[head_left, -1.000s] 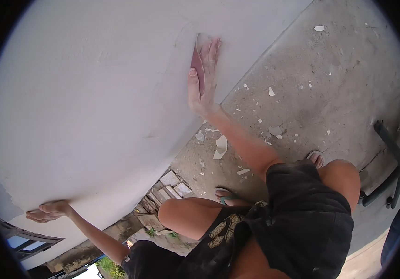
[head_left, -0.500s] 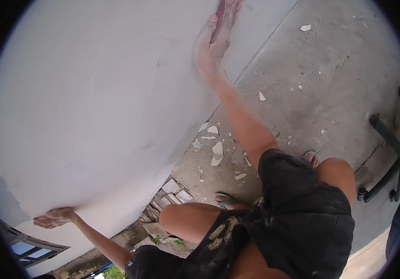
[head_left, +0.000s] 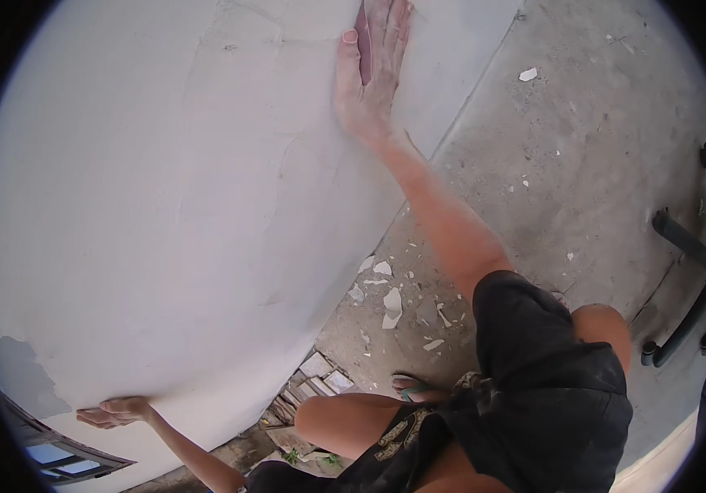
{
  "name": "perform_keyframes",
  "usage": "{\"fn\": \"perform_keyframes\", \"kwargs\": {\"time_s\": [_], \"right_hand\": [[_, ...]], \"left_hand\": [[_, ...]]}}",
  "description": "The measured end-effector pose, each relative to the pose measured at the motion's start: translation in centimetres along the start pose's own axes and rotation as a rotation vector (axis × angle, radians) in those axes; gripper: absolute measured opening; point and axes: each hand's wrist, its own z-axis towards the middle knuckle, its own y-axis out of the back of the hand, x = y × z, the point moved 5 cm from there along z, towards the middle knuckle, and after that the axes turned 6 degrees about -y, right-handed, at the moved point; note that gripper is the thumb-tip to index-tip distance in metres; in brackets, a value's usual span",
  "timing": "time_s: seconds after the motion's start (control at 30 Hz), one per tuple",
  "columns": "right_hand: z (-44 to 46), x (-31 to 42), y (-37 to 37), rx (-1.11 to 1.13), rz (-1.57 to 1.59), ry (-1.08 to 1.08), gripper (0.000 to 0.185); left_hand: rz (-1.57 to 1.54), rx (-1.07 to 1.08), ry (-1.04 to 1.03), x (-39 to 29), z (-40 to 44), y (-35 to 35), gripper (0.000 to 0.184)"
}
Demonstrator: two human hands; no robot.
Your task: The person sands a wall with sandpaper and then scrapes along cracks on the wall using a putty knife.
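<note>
My right hand (head_left: 373, 74), pale with dust, lies pressed against the white wall (head_left: 197, 181) near the top of the view. Under its palm is a reddish-brown piece of sandpaper (head_left: 365, 49), showing between the thumb and the fingers; the fingertips reach the upper edge. At the lower left my left hand (head_left: 114, 411) rests on the same wall with its fingers stretched out and nothing visible in it. A grey bare patch (head_left: 24, 374) of wall is just beyond those fingers.
Paint flakes (head_left: 392, 306) are scattered over the concrete floor (head_left: 566, 148). Stacked tiles (head_left: 316, 366) stand by the wall's foot. A dark chair base (head_left: 689, 246) is at the right, and a window (head_left: 61, 456) at the lower left. My bent knees are below.
My right hand, with the sandpaper, has slid a little leftward over the wall. The left hand stays on the wall; the view has shifted slightly.
</note>
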Motion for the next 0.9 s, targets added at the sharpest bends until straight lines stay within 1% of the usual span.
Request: {"fn": "perform_keyframes", "kwargs": {"time_s": [0.03,0.13,0.2,0.3,0.33,0.4,0.43,0.47,0.5,0.57,0.6,0.63,0.67,0.7,0.77,0.8,0.9], "right_hand": [[1.9,0.0,0.3,-0.015,-0.020,0.008,0.066],[-3.5,-0.4,0.3,0.086,0.086,-0.058,0.064],[-14.8,-1.8,-1.1,0.228,-0.026,-0.018,0.063],[-14.9,-1.6,-0.5,0.245,0.035,-0.028,0.060],[-12.2,-1.1,-0.2,0.197,0.023,-0.023,0.060],[-2.0,-0.6,0.1,0.077,0.018,0.014,0.060],[1.3,-0.7,0.4,-0.001,0.022,0.028,0.060],[2.6,-1.0,0.7,0.009,0.053,-0.025,0.059],[3.4,-1.2,1.0,0.023,0.088,-0.081,0.059],[1.1,-0.8,1.2,0.038,0.079,-0.079,0.058],[-4.4,-1.0,1.1,0.040,0.038,-0.013,0.057],[-9.9,-1.8,0.8,0.184,0.009,0.001,0.060],[-13.4,-2.8,0.9,0.245,-0.010,0.023,0.061],[-13.8,-1.9,0.8,0.308,-0.030,0.033,0.062],[-12.5,-2.3,0.7,0.277,0.012,0.051,0.062],[-9.9,-1.7,0.9,0.265,0.027,0.070,0.062],[0.7,0.0,1.5,0.096,0.081,0.092,0.058]], "left_hand": [[0.005,0.002,0.007,-0.3,0.1,0.0,0.078],[-0.011,0.010,0.022,-0.7,0.3,0.7,0.077],[-0.028,-0.003,0.050,-1.2,0.2,0.5,0.076],[-0.007,0.006,0.038,-0.5,0.7,0.8,0.076],[-0.003,0.008,0.022,-0.1,0.9,0.7,0.076],[0.008,0.005,0.030,-0.7,0.1,0.6,0.076],[0.009,0.006,0.035,-0.9,0.5,0.6,0.077],[0.012,-0.003,0.048,-1.2,0.4,0.5,0.078],[0.009,0.011,0.064,-1.2,0.1,0.6,0.078],[-0.002,0.012,0.101,-1.3,0.2,0.6,0.078],[-0.004,0.007,0.080,-1.4,0.2,0.4,0.076],[-0.001,0.000,0.056,-1.2,0.1,0.5,0.075],[0.008,-0.006,0.022,-1.0,0.2,0.7,0.073],[0.014,-0.017,0.030,-0.8,0.3,0.7,0.074],[0.007,0.005,0.026,-0.4,0.2,0.4,0.075],[0.008,-0.008,0.020,-0.5,0.3,0.1,0.074],[0.024,-0.009,0.007,-0.6,0.0,0.5,0.073]]}}
